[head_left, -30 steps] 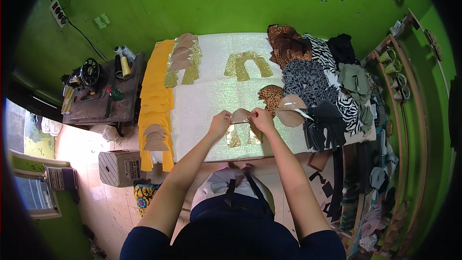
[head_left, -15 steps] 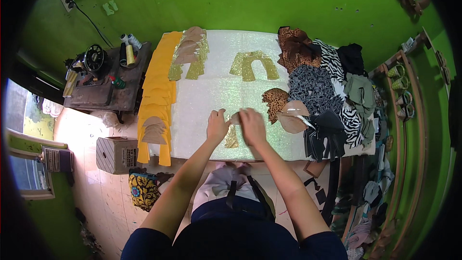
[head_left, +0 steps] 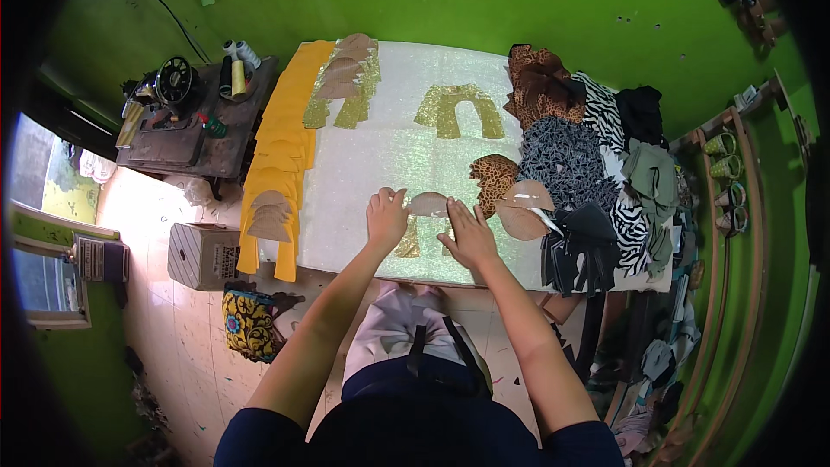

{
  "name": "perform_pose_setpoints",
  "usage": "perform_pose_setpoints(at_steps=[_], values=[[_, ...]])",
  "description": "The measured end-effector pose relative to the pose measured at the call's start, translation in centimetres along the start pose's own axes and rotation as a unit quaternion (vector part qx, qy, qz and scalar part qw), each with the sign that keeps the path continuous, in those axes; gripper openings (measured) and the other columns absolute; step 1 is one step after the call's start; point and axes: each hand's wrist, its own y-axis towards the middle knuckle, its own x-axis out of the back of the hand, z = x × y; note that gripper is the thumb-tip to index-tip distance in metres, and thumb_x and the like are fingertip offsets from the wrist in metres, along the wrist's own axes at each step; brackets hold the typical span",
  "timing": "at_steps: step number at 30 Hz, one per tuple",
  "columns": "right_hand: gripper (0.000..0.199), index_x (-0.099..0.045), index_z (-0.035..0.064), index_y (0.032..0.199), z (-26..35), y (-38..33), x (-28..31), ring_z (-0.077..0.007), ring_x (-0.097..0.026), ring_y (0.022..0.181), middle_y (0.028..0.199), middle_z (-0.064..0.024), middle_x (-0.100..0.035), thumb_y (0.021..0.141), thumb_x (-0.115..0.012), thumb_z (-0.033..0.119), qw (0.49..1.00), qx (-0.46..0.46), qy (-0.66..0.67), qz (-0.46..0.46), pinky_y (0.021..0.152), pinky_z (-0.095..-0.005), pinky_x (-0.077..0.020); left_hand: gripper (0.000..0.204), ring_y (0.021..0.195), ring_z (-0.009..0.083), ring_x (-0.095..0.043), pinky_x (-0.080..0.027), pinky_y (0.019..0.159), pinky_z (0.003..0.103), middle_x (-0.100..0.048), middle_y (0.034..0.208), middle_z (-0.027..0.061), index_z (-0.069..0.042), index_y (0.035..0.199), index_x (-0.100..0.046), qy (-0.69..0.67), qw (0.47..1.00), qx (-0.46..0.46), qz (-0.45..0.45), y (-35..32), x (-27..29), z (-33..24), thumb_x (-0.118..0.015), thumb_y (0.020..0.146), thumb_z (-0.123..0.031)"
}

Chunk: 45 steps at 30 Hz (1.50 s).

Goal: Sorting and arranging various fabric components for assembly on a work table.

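Both hands lie flat and open on the glittery pale sheet [head_left: 380, 164] that covers the table, a little apart from each other, pressing down rather than gripping anything. The left hand [head_left: 386, 219] rests with fingers spread just to the left of a tan arch-shaped pattern piece [head_left: 429, 203], its fingertips touching that piece's edge; the right hand [head_left: 468, 234] lies palm down just to the right and a little nearer the person, fingers reaching up onto the same piece. Beneath and between the hands, partly covered by them, sits a gold glitter cut-out [head_left: 408, 242] whose lower leg shows under the left wrist. Beyond the hands, further up the sheet, lies a second gold glitter arch [head_left: 458, 108]. Just to the right of the right hand are a leopard-print piece [head_left: 494, 180] and two more tan pattern pieces [head_left: 525, 206], and past those a heap of zebra-striped and dark fabric scraps [head_left: 596, 164]. Well to the left of the left hand runs a row of yellow cut pieces [head_left: 277, 138] with tan patterns on top, and further left still stands a sewing machine [head_left: 173, 86] on a dark table
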Motion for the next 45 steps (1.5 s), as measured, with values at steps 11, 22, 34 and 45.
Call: perform_pose_setpoints(at_steps=[11,22,34,45], values=[[0.043,-0.043,0.001,0.113,1.3,3.9,1.4,-0.0338,-0.036,0.117,0.127,-0.017,-0.037,0.077,-0.057,0.022,0.992,-0.056,0.111,-0.034,0.095,-0.0434,-0.0292,0.018,0.087,0.0306,-0.049,-0.041,0.076,0.039,-0.05,0.093,0.0118,-0.009,0.092,-0.052,-0.054,0.997,-0.038,-0.026,0.6,-0.5,1.2,-0.052,0.074,-0.008],[0.023,-0.058,0.0058,0.092,3.4,16.9,-0.4,-0.0201,-0.059,0.067,0.073,-0.0091,-0.061,0.072,-0.065,0.016,0.917,-0.103,0.384,0.022,0.061,-0.0314,-0.0445,0.017,0.077,0.0368,-0.058,-0.045,0.066,0.044,-0.06,0.083,0.018,-0.006,0.094,-0.048,-0.164,0.985,0.012,0.054,8.2,6.0,8.6,-0.047,0.086,-0.021],[0.036,-0.049,0.0078,0.11,10.4,32.7,-2.6,-0.0085,-0.046,0.06,0.066,-0.0004,-0.052,0.076,-0.063,0.006,0.845,-0.184,0.469,-0.179,0.056,-0.024,-0.0397,0.013,0.079,0.0328,-0.059,-0.046,0.068,0.039,-0.06,0.084,0.0173,-0.002,0.092,-0.052,-0.177,0.984,0.015,-0.029,21.8,11.4,20.1,-0.051,0.084,-0.011],[0.024,-0.053,0.0029,0.099,10.3,33.8,-0.9,-0.0331,-0.047,0.096,0.102,-0.0157,-0.051,0.076,-0.052,0.004,0.915,-0.107,0.28,-0.269,0.083,-0.0394,-0.0387,0.015,0.086,0.0316,-0.053,-0.042,0.076,0.04,-0.055,0.092,0.0136,-0.004,0.092,-0.054,-0.031,0.985,-0.075,-0.149,24.5,10.5,19.6,-0.05,0.078,-0.006]])
